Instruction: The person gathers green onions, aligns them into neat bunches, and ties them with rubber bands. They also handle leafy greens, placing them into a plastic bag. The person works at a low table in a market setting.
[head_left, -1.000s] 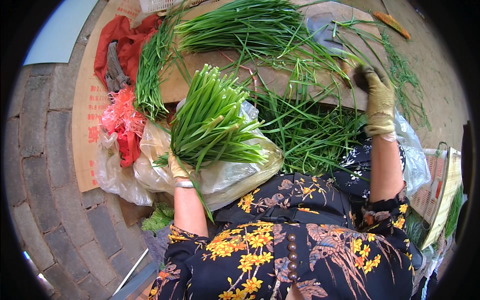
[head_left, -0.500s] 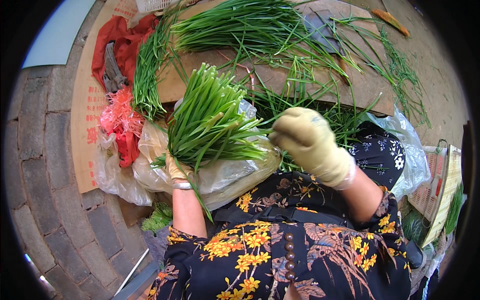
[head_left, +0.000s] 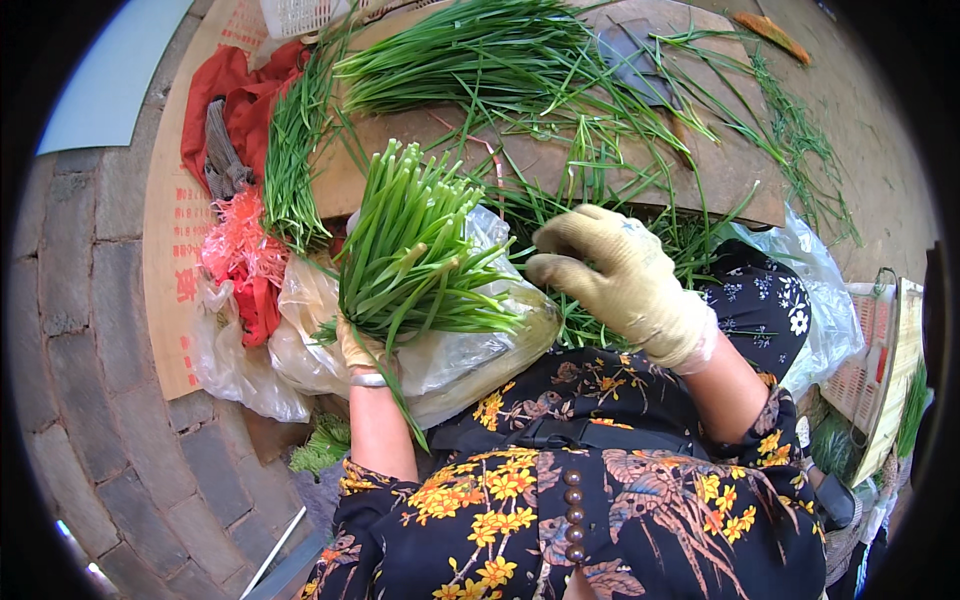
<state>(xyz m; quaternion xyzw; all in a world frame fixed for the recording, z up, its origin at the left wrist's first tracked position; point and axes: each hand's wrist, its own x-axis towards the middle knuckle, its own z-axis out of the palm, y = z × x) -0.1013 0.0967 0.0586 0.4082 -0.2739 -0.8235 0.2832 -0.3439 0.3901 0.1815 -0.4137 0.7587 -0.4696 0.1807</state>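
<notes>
A thick bunch of garlic chives (head_left: 410,260) stands in my gloved left hand (head_left: 358,345), its pale cut ends pointing up and away from me. My fingers wrap round its lower part and are mostly hidden by leaves. Just right of the bunch, my right hand (head_left: 620,285), also in a cream glove, is raised with fingers curved. A gap shows between thumb and fingers, and I see nothing in it. Clear plastic sheeting (head_left: 450,365) lies across my lap under the bunch. Loose chives (head_left: 690,235) lie beyond my right hand.
On the wooden board (head_left: 400,130) ahead lies a large pile of chives (head_left: 480,55), with a flat grey blade (head_left: 630,65) partly under stems. To the left are a smaller chive bundle (head_left: 290,165), red cloth (head_left: 225,85) and pink plastic string (head_left: 243,240). A plastic basket (head_left: 860,350) stands right.
My right hand's fingers, blurred and closer together before, have parted from the thumb. My left hand keeps its hold on the chives, whose cut ends sit slightly lower in view.
</notes>
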